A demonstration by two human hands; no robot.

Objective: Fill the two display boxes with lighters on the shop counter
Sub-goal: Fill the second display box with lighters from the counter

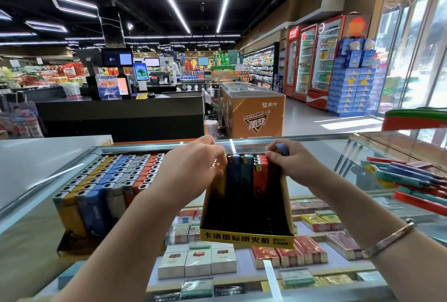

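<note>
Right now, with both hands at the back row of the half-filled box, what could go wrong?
1. The yellow display box is mostly empty in front, so the upright lighters at its back may topple forward.
2. The right hand pinches a blue lighter at its top; that grip looks slight and could slip.
3. The loose lighter pile lies on the glass counter near the right forearm and might get swept.

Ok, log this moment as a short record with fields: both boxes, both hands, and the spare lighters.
left box: full box, rows of lighters
right box: yellow box, only the back row filled
left hand: left hand, fingers at the yellow lighter end of the back row
right hand: right hand, pinching a blue lighter
spare lighters: loose pile on the glass counter, far right
</note>
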